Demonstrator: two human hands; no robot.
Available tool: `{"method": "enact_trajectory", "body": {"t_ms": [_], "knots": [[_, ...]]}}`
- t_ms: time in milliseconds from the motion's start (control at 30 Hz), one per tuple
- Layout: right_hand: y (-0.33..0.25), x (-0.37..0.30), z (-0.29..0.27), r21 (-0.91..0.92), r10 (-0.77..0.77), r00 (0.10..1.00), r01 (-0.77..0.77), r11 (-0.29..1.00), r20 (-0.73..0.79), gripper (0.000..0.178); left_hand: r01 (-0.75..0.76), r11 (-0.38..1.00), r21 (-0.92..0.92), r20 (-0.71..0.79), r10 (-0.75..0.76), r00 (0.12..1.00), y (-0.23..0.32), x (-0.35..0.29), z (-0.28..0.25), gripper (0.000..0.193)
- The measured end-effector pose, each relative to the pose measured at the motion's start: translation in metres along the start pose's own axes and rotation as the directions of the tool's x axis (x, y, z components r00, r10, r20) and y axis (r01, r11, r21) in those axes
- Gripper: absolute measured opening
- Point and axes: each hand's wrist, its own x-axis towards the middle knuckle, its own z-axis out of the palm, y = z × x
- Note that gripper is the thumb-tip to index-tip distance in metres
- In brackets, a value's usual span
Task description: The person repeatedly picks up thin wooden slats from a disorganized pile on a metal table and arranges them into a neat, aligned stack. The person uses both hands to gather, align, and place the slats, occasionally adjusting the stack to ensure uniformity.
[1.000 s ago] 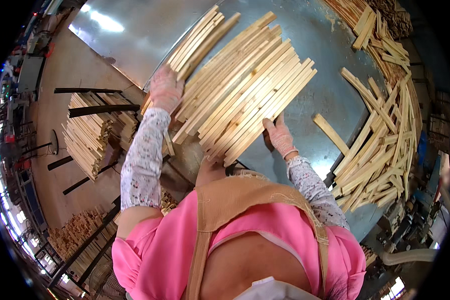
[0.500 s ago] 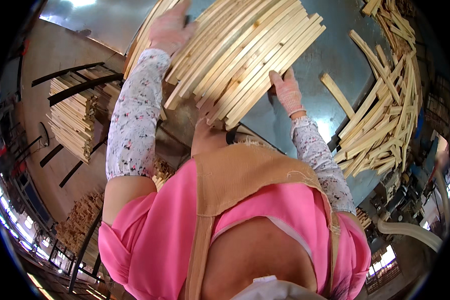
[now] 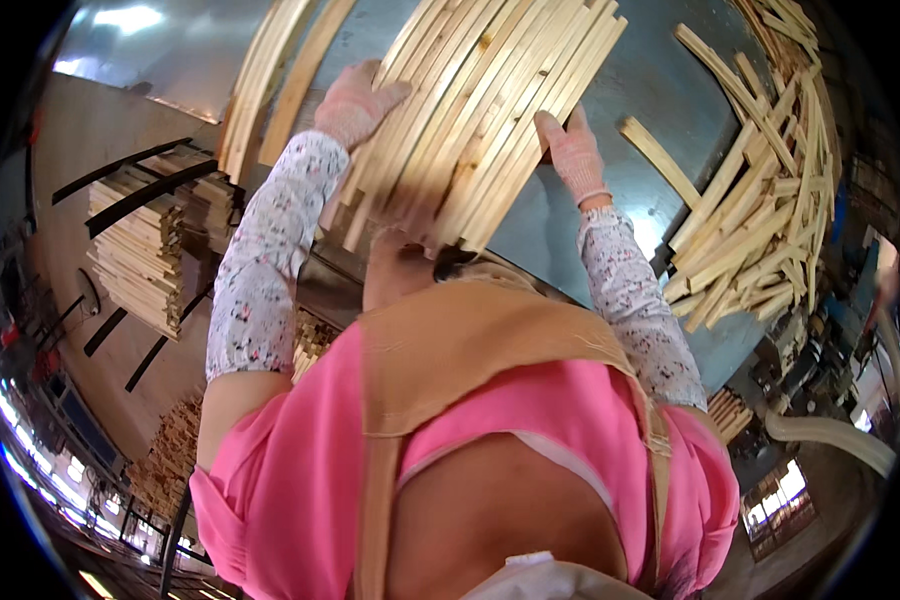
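Observation:
A row of pale wooden strips [image 3: 490, 110] lies side by side on a grey metal table [image 3: 630, 80]. My left hand [image 3: 358, 105], in a pink glove, presses the row's left edge, its thumb toward the wood. On the opposite side my gloved right hand [image 3: 572, 155] grips the right edge, thumb and forefinger apart. Both hands hold the row between them. Its near ends are blurred, and a partly hidden shape beside them cannot be made out. Left of my left hand, a few separate strips [image 3: 305, 75] lie apart from the row.
A heap of loose wooden sticks [image 3: 760, 220] covers the table's right side, with one single stick [image 3: 660, 160] jutting toward my right hand. At the left, a stack of strips [image 3: 135, 250] rests among dark metal bars [image 3: 155, 195]. A pale hose [image 3: 830, 435] runs at the lower right.
My left hand has come nearer and against the row's left edge, leaving a gap to the strips farther left. The row has turned slightly. My right hand stays at its right edge.

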Motion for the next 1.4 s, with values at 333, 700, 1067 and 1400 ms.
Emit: {"method": "enact_trajectory", "body": {"t_ms": [333, 700, 1067, 1400], "knots": [[0.02, 0.007, -0.057, -0.302, 0.049, 0.998, -0.037, 0.953, 0.032, 0.082, -0.105, 0.959, 0.263, -0.136, 0.145, 0.98, 0.002, -0.041, 0.075, 0.09], [-0.082, 0.141, -0.113, -0.838, -0.54, 0.841, 0.324, 0.439, 0.043, 0.059, -0.043, 0.977, 0.208, -0.194, 0.084, 0.977, 0.005, -0.048, 0.085, 0.088], [-0.112, 0.189, -0.137, -0.782, -0.523, 0.849, 0.375, 0.498, 0.073, 0.043, 0.016, 0.977, 0.21, -0.176, 0.022, 0.984, 0.003, -0.049, 0.084, 0.091], [-0.041, 0.068, -0.088, -0.168, -0.175, 0.984, 0.171, 0.971, -0.011, 0.041, -0.483, 0.749, 0.453, -0.087, 0.577, 0.812, 0.189, 0.092, 0.071, 0.048]]}}
